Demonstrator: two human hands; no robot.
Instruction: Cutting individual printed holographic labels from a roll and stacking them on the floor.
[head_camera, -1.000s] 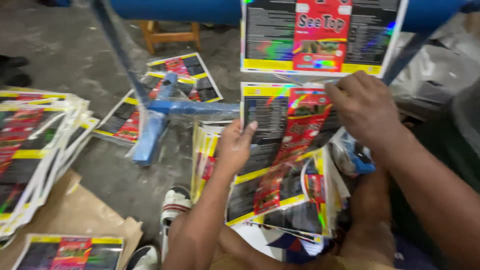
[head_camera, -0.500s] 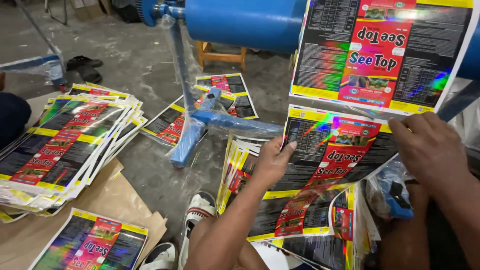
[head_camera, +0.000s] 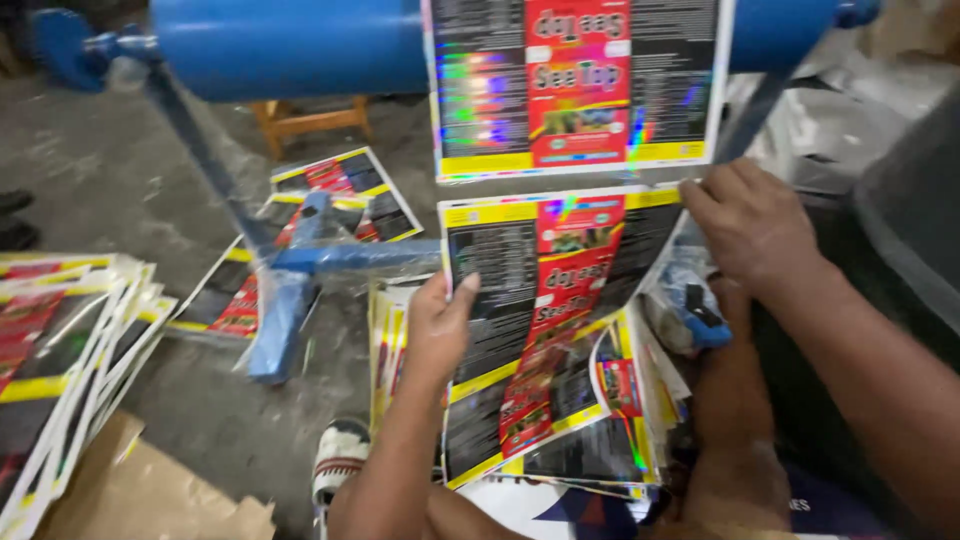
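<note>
Head view. Glossy printed web of black, red and yellow label panels (head_camera: 545, 290): hangs from wide blue metal roller (head_camera: 300, 45) down onto lap. Left hand (head_camera: 437, 325): grasping web's left edge, thumb on front. Right hand (head_camera: 752, 225): fingers clenched on web's upper right corner. Stack of cut printed sheets (head_camera: 60, 350): on concrete floor (head_camera: 110, 180), far left.

I see a printed sheet (head_camera: 545, 300) that is black with a red centre panel, yellow bands and a rainbow shimmer. The roller (head_camera: 300, 45) and its stand (head_camera: 290, 290) are plain blue. The stacked sheets (head_camera: 60, 340) show the same black, red and yellow, and the cardboard (head_camera: 140, 495) is brown.
</note>
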